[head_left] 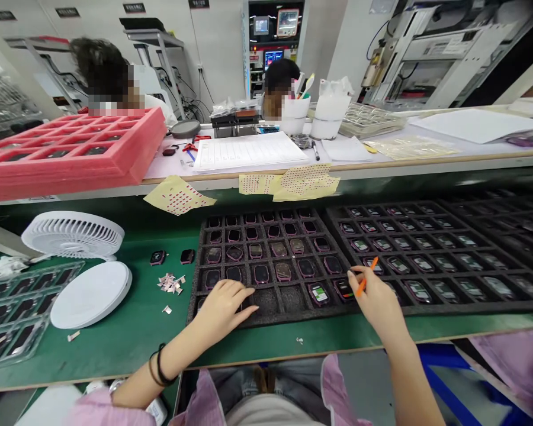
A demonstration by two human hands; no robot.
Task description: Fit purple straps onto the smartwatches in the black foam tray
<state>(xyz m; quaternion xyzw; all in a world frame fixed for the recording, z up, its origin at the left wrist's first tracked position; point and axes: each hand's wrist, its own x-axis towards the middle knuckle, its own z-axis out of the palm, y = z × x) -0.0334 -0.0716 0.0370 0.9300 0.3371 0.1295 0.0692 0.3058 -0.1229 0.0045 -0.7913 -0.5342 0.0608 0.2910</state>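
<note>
One orange stick (364, 278) sits in the right grip (375, 299) (pinched).

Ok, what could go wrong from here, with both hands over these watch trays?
The orange pick in the right hand sits close above the watch bodies and could scratch a screen. The left hand, lying across the black foam tray, could nudge a watch out of its cell.

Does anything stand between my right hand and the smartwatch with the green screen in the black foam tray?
Yes. Another smartwatch lies in the next compartment of the black foam tray, between the right hand, holding an orange stick, and the green-screen smartwatch.
</note>
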